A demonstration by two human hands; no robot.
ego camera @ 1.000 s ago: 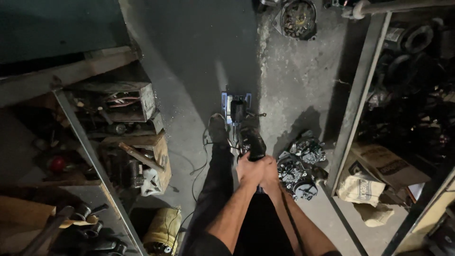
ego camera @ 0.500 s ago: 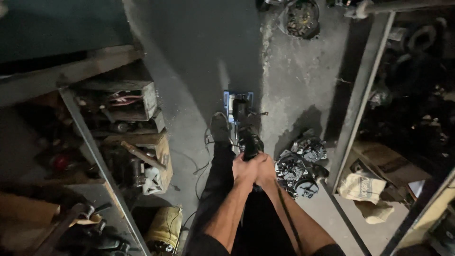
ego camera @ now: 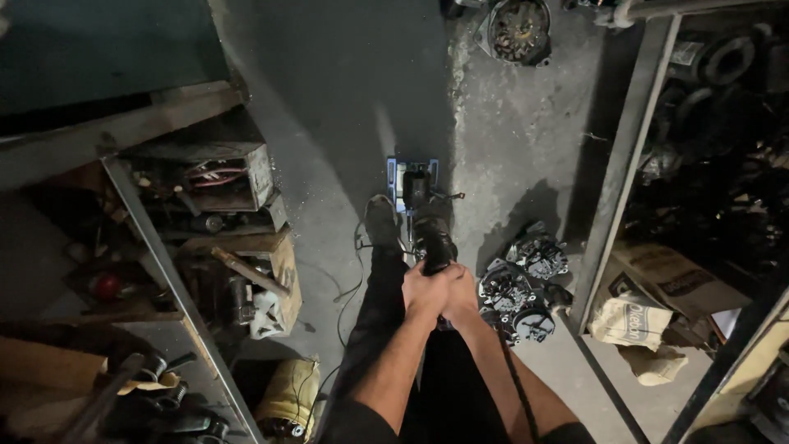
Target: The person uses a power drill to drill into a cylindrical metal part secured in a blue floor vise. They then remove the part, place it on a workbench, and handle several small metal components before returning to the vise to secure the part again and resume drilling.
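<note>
I stand looking straight down at a concrete floor. Both hands are clasped together around a dark cylindrical motor part (ego camera: pixel 432 240) held in front of my legs. My left hand (ego camera: pixel 423 289) wraps it from the left, my right hand (ego camera: pixel 459 292) from the right, fingers overlapping. Below the part, a small blue vise or stand (ego camera: pixel 411 181) with a dark piece on it sits on the floor by my shoe (ego camera: pixel 380 222). The lower end of the held part is hidden by my hands.
A cluster of metal engine parts (ego camera: pixel 522 279) lies on the floor at right. Metal shelving (ego camera: pixel 173 271) with boxes and tools stands at left, another rack (ego camera: pixel 625 156) at right with paper sacks (ego camera: pixel 637 321). A round rotor part (ego camera: pixel 518 31) lies at top. Wires trail by my leg.
My clasped hands and the dark part have stayed nearly in place, shifting slightly lower in view. The grip is unchanged.
</note>
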